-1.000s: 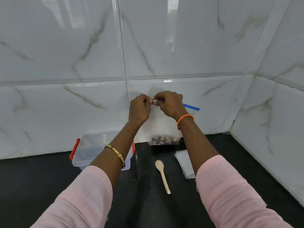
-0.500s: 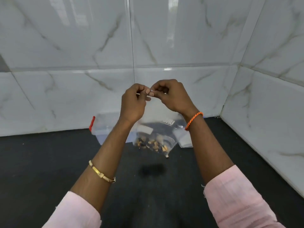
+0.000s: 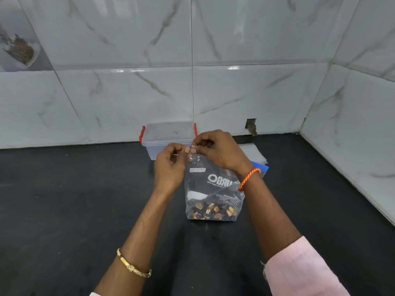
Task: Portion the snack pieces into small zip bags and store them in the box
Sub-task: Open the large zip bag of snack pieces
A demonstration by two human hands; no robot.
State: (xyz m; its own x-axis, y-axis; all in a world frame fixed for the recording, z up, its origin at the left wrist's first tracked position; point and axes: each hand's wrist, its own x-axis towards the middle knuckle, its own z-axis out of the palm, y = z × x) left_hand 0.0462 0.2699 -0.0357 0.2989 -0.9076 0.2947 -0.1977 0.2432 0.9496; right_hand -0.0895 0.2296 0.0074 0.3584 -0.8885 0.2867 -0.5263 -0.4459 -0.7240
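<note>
A clear zip bag (image 3: 213, 189) with white print stands on the black counter (image 3: 64, 210), with brown and dark snack pieces (image 3: 213, 211) heaped at its bottom. My left hand (image 3: 170, 167) and my right hand (image 3: 220, 152) both pinch the bag's top edge, fingertips nearly touching each other. Behind my hands a clear plastic box (image 3: 167, 135) with red clips sits against the tiled wall, its lid on.
A stack of flat empty zip bags (image 3: 254, 153) with a blue strip lies right of the box, partly behind my right wrist. Marble-tiled walls close the back and right sides. A small hole (image 3: 251, 126) shows in the wall base.
The bag has come down from mid-air and now rests on the counter. Both hands dropped with it, still pinching its top. The spoon is no longer in view.
</note>
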